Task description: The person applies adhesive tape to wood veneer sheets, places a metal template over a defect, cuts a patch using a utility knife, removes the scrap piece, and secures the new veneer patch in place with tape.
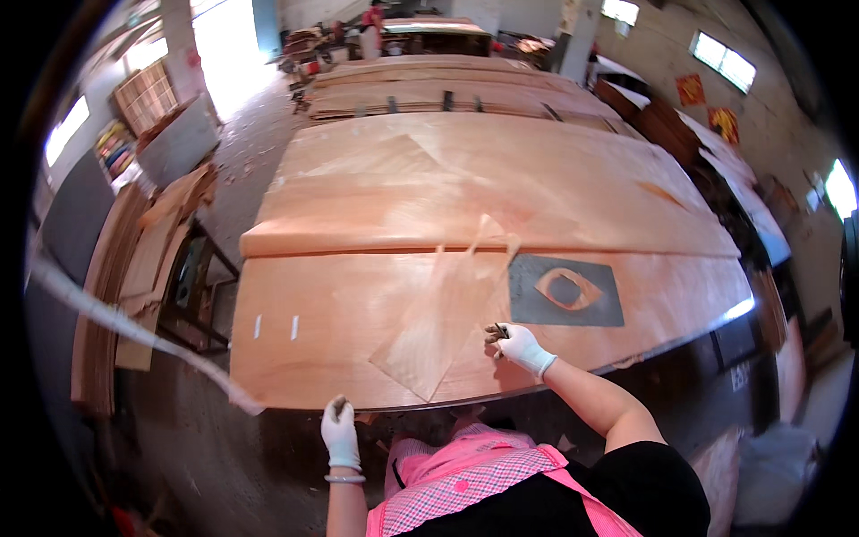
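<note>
A broad wood veneer sheet [322, 349] lies on the stack before me, with a thick fold [358, 242] across it and two short white strips at left. A thin, pale torn veneer piece [420, 349] lies over its middle. Right of that is a grey rectangular plate [528, 304] with an oval veneer ring [586, 294]. My right hand [519, 347], in a white glove, is closed on a small dark tool just above the sheet. My gloved left hand [340, 431] is at the front edge, fingers curled; what they hold, if anything, is hidden.
More veneer stacks [447, 80] stand beyond. At left are boards on a dark-legged table [148, 277] and a long pale strip [107, 313] slanting toward the front corner. Stacked sheets [734, 188] line the right wall. A person [371, 31] in pink stands far back.
</note>
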Tool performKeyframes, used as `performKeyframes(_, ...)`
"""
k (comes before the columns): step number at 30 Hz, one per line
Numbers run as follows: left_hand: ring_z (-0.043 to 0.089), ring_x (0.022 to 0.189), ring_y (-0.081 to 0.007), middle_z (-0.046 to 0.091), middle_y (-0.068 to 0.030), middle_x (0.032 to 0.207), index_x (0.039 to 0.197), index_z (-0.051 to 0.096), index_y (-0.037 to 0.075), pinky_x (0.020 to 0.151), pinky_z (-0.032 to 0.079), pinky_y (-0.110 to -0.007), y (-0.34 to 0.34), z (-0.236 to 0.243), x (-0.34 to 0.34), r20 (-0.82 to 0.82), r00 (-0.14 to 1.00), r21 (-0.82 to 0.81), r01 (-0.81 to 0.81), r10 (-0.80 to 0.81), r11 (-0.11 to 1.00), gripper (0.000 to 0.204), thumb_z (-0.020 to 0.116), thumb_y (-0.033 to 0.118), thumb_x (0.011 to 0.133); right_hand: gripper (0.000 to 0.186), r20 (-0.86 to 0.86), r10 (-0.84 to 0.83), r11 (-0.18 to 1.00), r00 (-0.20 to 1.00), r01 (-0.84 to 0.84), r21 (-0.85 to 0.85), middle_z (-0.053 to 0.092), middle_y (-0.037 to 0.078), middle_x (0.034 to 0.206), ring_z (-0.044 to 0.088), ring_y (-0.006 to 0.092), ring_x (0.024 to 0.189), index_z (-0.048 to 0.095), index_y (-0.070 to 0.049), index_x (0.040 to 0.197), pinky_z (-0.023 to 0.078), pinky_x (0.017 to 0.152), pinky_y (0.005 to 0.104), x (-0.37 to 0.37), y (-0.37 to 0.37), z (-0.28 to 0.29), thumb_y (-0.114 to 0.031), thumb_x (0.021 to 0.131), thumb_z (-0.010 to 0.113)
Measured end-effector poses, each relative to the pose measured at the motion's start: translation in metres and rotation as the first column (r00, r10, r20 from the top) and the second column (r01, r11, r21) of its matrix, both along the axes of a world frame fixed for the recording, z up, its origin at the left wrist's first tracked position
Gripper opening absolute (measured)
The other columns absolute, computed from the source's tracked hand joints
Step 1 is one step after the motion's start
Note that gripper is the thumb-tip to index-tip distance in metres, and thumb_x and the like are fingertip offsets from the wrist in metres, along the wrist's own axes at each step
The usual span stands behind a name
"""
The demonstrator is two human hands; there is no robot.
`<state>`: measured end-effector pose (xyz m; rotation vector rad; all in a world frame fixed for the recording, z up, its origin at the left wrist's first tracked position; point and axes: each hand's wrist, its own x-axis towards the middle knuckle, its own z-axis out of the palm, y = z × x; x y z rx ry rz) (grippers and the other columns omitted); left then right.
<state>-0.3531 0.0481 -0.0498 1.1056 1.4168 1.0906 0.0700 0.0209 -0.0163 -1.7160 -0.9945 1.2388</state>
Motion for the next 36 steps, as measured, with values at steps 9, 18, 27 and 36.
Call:
performKeyframes(9,0.062,0.106,-0.0353,0.063,-0.0192,0.118,0.117,0.064,-0.001,0.094,0.050,-0.042,-0.049,0.018,0.154,-0.670,0.699,0.337,0.586,-0.250,0.737,0.035,0.069,0.011,0.085,0.036,0.100,-0.633,0.760,0.768,0.641,-0.113,0.069,0.011,0.113,0.068,0.0173,0.059,0.054,-0.008,0.134,0.047,0.042,0.0285,0.152,-0.098,-0.008,-0.010,0.099,0.047)
performKeyframes(18,0.061,0.111,-0.0379,0.064,-0.0213,0.120,0.114,0.066,-0.001,0.097,0.048,-0.044,-0.066,0.017,0.273,-0.707,0.577,0.213,0.726,-0.409,0.654,0.032,0.069,0.013,0.085,0.029,0.740,0.012,0.999,0.673,-0.033,0.014,0.069,0.024,0.094,0.067,0.0411,0.087,0.066,-0.002,0.112,0.053,0.078,0.0483,0.279,-0.110,0.027,-0.015,0.090,0.051)
performKeyframes(27,0.058,0.111,-0.0368,0.063,-0.0187,0.120,0.113,0.065,0.001,0.098,0.045,-0.046,-0.106,0.018,0.325,-0.763,0.521,0.165,0.729,-0.383,0.664,0.033,0.070,0.013,0.082,0.027,0.639,0.723,0.688,0.261,-0.346,-0.638,0.070,0.023,0.103,0.068,0.0395,0.094,0.074,-0.003,0.102,0.055,0.080,0.0429,0.272,-0.072,0.094,-0.014,0.082,0.059)
performKeyframes(36,0.047,0.127,-0.0356,0.054,-0.0155,0.129,0.124,0.059,0.005,0.112,0.031,-0.053,-0.108,0.018,0.370,-0.889,0.354,0.181,0.855,-0.291,0.485,0.053,0.075,0.024,0.077,0.047,0.825,0.139,0.930,0.548,0.215,-0.299,0.067,0.025,0.108,0.064,0.0407,0.102,0.060,0.000,0.123,0.052,0.087,0.0456,0.340,-0.164,0.024,-0.033,0.089,0.062)
